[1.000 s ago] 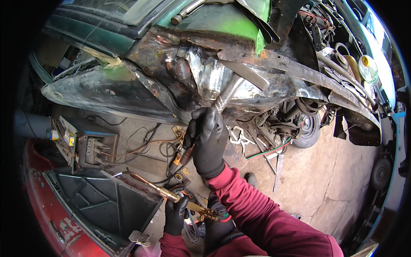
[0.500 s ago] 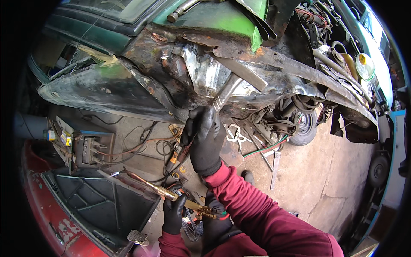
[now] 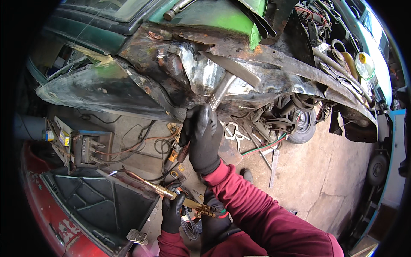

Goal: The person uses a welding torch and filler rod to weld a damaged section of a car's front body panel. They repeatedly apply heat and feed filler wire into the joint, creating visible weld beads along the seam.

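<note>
The right hand [image 3: 204, 133], in a black glove, is closed around the handle of a metal hammer [image 3: 222, 88], gripping it at the middle of the scene; the hammer's long narrow head lies far of that hand, over the bare, shiny metal patch [image 3: 202, 73] of a car body [image 3: 102, 96], though whether it touches cannot be told; the left hand [image 3: 172, 210], also gloved and nearer, is wrapped around a brass torch [image 3: 159, 189], which points left and slightly far, with a pale bright spot at its tip; green and red hoses [image 3: 263, 150] lie on the floor [image 3: 319, 171] to the right, close to a metal clamp [image 3: 235, 132]; on the left sits a machine box [image 3: 90, 144] with cables, and nearer than it a red panel [image 3: 36, 195]; an orange-and-black power tool [image 3: 170, 160] lies just left of the right hand; a wheel [image 3: 303, 127] stands farther right, beside rusty suspension parts [image 3: 278, 115].
</note>
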`<action>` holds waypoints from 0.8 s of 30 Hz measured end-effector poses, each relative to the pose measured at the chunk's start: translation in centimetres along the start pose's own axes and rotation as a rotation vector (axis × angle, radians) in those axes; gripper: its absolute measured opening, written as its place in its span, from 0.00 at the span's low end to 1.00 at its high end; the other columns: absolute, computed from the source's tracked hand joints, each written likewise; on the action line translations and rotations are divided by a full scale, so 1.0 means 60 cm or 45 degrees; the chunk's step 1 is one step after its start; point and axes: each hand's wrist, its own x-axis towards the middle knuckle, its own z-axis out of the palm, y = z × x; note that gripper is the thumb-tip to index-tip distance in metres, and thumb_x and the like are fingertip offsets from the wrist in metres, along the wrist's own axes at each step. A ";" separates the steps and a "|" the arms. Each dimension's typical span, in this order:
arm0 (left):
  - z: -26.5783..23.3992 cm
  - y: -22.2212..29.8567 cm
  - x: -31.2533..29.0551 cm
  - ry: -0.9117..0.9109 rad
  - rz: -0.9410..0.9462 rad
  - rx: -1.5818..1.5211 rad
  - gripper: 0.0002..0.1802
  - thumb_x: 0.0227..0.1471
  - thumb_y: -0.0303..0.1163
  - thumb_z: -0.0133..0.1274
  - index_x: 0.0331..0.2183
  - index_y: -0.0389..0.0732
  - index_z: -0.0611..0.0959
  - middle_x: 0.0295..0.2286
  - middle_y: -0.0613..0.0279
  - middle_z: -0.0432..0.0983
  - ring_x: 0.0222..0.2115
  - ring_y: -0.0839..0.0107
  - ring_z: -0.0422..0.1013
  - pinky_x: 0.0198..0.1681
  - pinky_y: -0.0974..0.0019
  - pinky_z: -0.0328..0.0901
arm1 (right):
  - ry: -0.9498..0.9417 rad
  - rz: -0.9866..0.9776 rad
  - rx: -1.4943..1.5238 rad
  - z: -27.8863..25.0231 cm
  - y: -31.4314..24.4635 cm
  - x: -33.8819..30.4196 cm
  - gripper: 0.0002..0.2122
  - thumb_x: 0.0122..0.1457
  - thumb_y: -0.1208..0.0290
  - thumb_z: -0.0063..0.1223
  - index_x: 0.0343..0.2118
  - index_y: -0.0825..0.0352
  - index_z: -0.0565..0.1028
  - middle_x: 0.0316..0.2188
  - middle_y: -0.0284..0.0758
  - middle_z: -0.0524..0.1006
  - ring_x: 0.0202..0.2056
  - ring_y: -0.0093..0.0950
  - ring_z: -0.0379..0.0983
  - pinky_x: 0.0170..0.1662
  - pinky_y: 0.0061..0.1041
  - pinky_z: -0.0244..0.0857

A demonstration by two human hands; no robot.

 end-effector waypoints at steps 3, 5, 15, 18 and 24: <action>0.004 0.002 0.003 0.004 -0.015 0.000 0.26 0.67 0.36 0.61 0.62 0.44 0.74 0.32 0.68 0.78 0.20 0.82 0.71 0.20 0.75 0.59 | -0.036 -0.022 -0.115 0.002 0.001 -0.002 0.25 0.79 0.43 0.41 0.42 0.67 0.73 0.19 0.31 0.69 0.15 0.22 0.65 0.19 0.23 0.60; 0.005 0.004 0.003 -0.005 -0.032 0.004 0.26 0.67 0.36 0.61 0.62 0.44 0.74 0.32 0.68 0.78 0.20 0.82 0.71 0.20 0.75 0.59 | -0.010 -0.016 -0.079 0.000 -0.003 -0.001 0.25 0.79 0.44 0.41 0.42 0.67 0.73 0.19 0.31 0.68 0.15 0.21 0.65 0.19 0.23 0.61; 0.018 0.012 0.000 0.056 0.009 0.006 0.16 0.67 0.37 0.61 0.51 0.44 0.77 0.27 0.68 0.78 0.17 0.82 0.69 0.18 0.74 0.57 | -0.038 -0.027 -0.137 -0.005 -0.005 0.004 0.23 0.79 0.46 0.43 0.40 0.66 0.74 0.19 0.31 0.70 0.15 0.21 0.64 0.19 0.23 0.61; 0.022 0.020 -0.004 0.044 0.007 0.028 0.13 0.67 0.37 0.61 0.47 0.44 0.78 0.27 0.68 0.79 0.16 0.82 0.69 0.18 0.74 0.57 | -0.016 0.056 -0.223 -0.027 -0.012 -0.004 0.18 0.79 0.53 0.47 0.39 0.66 0.73 0.21 0.28 0.70 0.19 0.18 0.63 0.22 0.23 0.59; 0.034 0.024 -0.030 0.138 0.018 -0.009 0.12 0.67 0.37 0.62 0.46 0.44 0.78 0.27 0.68 0.77 0.16 0.82 0.66 0.18 0.73 0.56 | -0.221 -0.081 -0.872 -0.142 -0.126 -0.110 0.12 0.79 0.66 0.43 0.48 0.68 0.76 0.23 0.25 0.71 0.22 0.16 0.66 0.25 0.22 0.61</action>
